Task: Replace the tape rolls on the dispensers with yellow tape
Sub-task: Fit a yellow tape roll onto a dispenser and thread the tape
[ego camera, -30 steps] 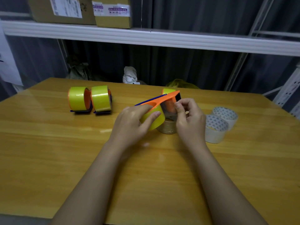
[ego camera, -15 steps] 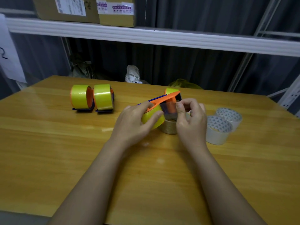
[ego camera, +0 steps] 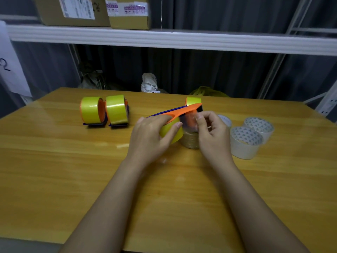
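Both hands are up at the middle of the wooden table [ego camera: 54,179], working on one orange tape dispenser [ego camera: 184,111]. The left hand [ego camera: 151,136] wraps around the yellow tape roll [ego camera: 173,133] mounted on it, thumb pressed across the roll's face and fingers curled over the top by the orange handle. The dispenser sits tilted, its blue-edged handle running up and to the right, nose end pointing away from the person.

The right hand [ego camera: 213,134] is just beside it, at the dispenser's front end. Thumb and forefinger pinch a clear-looking strip of tape [ego camera: 189,121] that spans the short gap between the roll and the right fingertips; the other fingers are curled in behind. So the task's piece lies squarely between the two hands, gripped on the left, pinched on the right.

Right under the right hand, standing on the table, there's a brown tape roll [ego camera: 190,142], partly hidden. Behind the dispenser's nose, another yellow roll [ego camera: 193,100] peeks out.

Over to the left, well apart from the hands, two loaded dispensers stand side by side, touching or nearly so: the left loaded dispenser [ego camera: 91,112] and the right loaded dispenser [ego camera: 116,112], both carrying yellow tape.

On the right, a cluster of white tape rolls [ego camera: 244,143] stands on end, the nearest near the right wrist. Cardboard boxes [ego camera: 127,13] sit on the shelf above.
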Available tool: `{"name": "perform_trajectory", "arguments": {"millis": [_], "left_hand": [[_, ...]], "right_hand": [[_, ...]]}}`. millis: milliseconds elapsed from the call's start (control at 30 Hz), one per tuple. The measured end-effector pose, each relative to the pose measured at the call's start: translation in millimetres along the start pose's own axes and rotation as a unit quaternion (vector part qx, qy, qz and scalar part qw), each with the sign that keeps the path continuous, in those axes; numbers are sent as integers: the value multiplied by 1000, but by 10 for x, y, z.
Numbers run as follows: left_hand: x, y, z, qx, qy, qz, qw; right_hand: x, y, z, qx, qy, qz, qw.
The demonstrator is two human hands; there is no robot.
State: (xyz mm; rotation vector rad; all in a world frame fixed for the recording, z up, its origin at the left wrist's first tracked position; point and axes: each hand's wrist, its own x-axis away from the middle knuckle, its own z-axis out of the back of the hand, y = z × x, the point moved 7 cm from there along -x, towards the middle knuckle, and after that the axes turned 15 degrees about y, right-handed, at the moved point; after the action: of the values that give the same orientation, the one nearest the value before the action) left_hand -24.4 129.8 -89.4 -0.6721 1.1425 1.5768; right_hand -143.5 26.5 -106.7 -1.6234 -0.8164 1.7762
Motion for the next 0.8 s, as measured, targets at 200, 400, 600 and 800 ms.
{"name": "perform_trajectory", "arguments": {"millis": [200, 400, 600, 800], "left_hand": [[27, 21, -72, 9, -22, -8, 1000], [30, 30, -31, 32, -24, 12, 999], [12, -58, -19, 19, -12, 42, 999], [-2, -125, -6, 41, 24, 91, 995]], "right_hand": [[-30, 30, 99, 46, 72, 38, 996], [-134, 129, 269, 50, 111, -12, 992], [-107, 91, 215, 23, 89, -5, 996], [-80, 129, 181, -8, 69, -77, 995]]}}
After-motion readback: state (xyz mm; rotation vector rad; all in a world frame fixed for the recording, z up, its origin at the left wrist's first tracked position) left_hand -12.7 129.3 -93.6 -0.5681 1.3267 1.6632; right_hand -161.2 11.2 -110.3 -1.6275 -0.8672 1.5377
